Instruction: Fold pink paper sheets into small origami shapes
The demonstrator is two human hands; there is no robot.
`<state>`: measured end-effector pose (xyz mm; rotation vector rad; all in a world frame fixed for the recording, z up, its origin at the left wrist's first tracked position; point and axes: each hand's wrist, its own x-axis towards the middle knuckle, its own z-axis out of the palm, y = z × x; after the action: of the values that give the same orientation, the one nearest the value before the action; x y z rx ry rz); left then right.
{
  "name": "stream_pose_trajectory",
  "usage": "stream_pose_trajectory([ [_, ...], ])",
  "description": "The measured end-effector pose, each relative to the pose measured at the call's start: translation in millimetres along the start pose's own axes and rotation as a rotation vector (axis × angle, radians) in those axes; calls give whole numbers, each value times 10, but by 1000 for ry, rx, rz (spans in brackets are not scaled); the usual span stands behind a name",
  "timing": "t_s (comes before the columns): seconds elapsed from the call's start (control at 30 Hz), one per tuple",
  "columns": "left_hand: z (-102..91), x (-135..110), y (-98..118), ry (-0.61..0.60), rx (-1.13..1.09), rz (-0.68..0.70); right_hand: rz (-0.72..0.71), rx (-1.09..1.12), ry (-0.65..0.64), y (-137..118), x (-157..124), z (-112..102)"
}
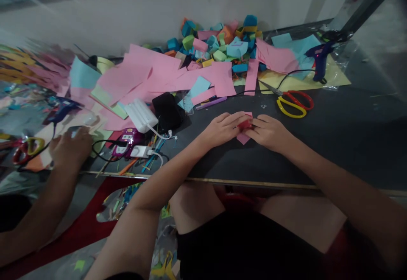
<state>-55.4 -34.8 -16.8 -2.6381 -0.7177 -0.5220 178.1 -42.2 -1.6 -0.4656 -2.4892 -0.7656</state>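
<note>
My left hand (222, 128) and my right hand (269, 132) meet over the dark table (349, 144), fingers pinched on a small pink paper piece (243, 138). A red patch (244, 123) shows between the fingertips. The paper rests low, touching or just above the table surface. Both forearms reach in from the near edge.
Red-and-yellow scissors (294, 102) lie right of my hands. A blue glue gun (319, 57) stands at the back right. Pink paper sheets (152, 76), a pile of folded coloured paper boxes (219, 42), a black case (167, 112) and a white charger (141, 115) lie behind. Another person's hand (71, 146) rests at left.
</note>
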Motion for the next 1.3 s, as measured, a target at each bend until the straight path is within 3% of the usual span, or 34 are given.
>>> stream_pose_trajectory([
  [0.37,-168,-22,275,-107,97,-173,121,41,-156,-264,-10,-104],
  [0.47,-195,-33,294,-107,118,-173,152,68,-198,-301,-16,-117],
  [0.7,-221,-81,324,-56,146,-105,148,-59,-165,-359,-30,-124],
  [0.87,-245,-154,437,1,187,-211,243,88,-254,-424,-97,-156],
  [1.1,-257,-147,450,-57,71,-317,318,260,-396,-429,-119,-195],
  [1.3,-251,-116,420,-73,59,-329,305,244,-385,-423,-77,-200],
])
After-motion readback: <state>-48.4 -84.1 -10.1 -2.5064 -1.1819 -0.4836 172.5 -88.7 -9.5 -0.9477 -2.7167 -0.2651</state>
